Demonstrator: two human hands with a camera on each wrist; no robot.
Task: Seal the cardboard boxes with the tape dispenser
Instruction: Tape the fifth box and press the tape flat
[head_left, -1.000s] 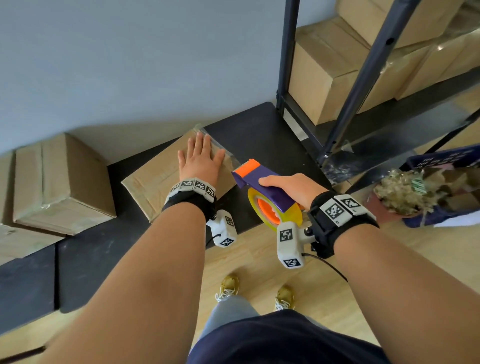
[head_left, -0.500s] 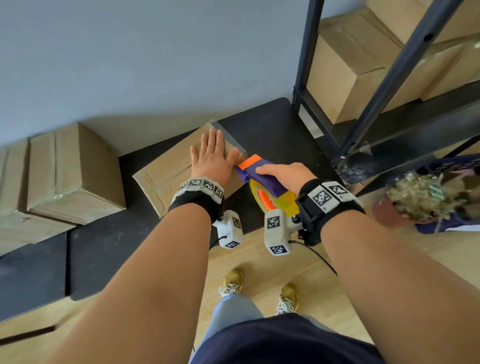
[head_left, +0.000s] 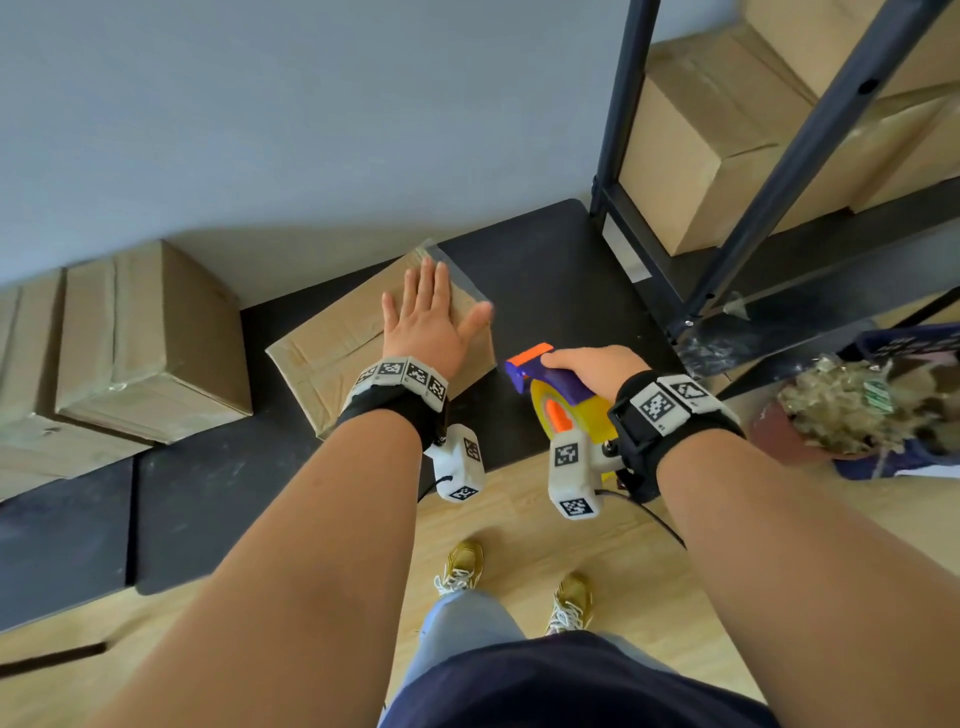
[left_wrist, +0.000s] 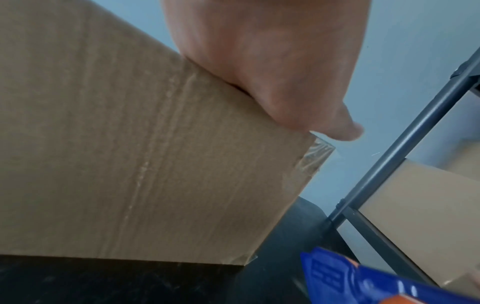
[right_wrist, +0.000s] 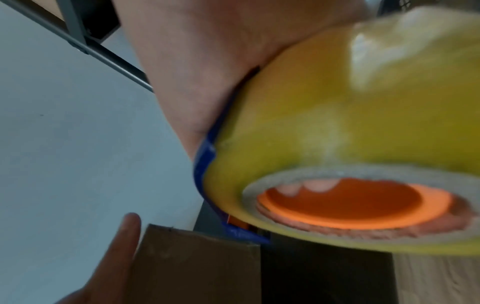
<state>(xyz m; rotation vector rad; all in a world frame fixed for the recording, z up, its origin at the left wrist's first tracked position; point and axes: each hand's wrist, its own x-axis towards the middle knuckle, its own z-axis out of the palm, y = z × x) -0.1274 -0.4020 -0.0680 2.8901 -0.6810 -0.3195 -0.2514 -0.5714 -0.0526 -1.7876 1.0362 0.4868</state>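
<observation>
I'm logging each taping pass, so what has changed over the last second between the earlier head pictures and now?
The right hand has drawn the tape dispenser back off the cardboard box, toward the table's near edge; it now sits clear of the box's right side. The left hand stays flat on the box top, and the grip on the dispenser is unchanged. The box has not visibly shifted on the black table.

The head camera looks down from high up. Each wrist camera sits very close, and all three see the cardboard box (head_left: 332, 353).
</observation>
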